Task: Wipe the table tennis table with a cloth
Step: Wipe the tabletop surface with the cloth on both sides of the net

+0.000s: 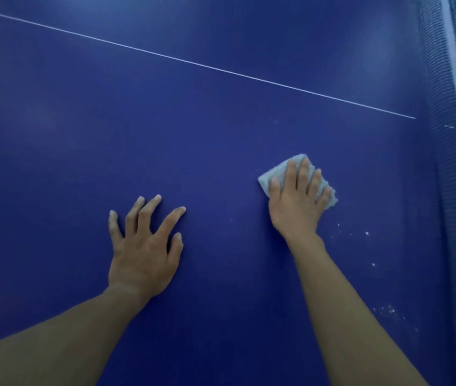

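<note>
The dark blue table tennis table (165,121) gets a wipe-down as a person leans over it with both bare arms out. A small folded pale grey cloth (275,174) lies flat on the right part of the table, near the dark mesh net (438,140) along the right edge and on the near side of the thin white painted line (193,64). The right hand (296,201) presses down on the cloth, its fingers (290,171) laid out straight across it and pointing far, pinning rather than clutching it. The left hand (143,246) rests on bare table well to the left, fingers splayed and relaxed, holding nothing, apparently as a brace. A scatter of small white specks (367,233) dots the surface near and to the right of the cloth, between the right forearm and the net. They lie closest to the right hand, so the next stroke likely pulls the cloth near and rightward over them.
</note>
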